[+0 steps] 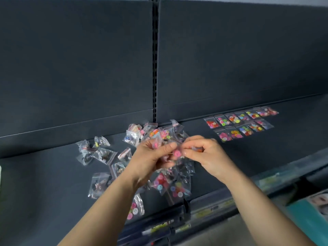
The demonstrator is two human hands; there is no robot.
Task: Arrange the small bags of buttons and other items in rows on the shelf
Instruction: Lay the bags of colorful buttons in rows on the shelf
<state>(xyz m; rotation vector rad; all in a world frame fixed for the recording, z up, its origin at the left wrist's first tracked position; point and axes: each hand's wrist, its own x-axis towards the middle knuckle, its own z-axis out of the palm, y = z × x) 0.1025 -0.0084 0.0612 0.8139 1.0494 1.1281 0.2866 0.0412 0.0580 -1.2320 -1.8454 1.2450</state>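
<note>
Right now the hands meet at centre frame above the dark shelf (44,183). The left hand (150,157) and right hand (205,153) both pinch one small clear bag (177,154) of pink buttons, fingers curled. Loose bags (103,155) lie scattered around and beneath them, and two neat rows (239,123) sit at the right.

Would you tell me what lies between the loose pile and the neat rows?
Only bare dark shelf separates the loose pile from the neat rows, as the head view shows.
</note>
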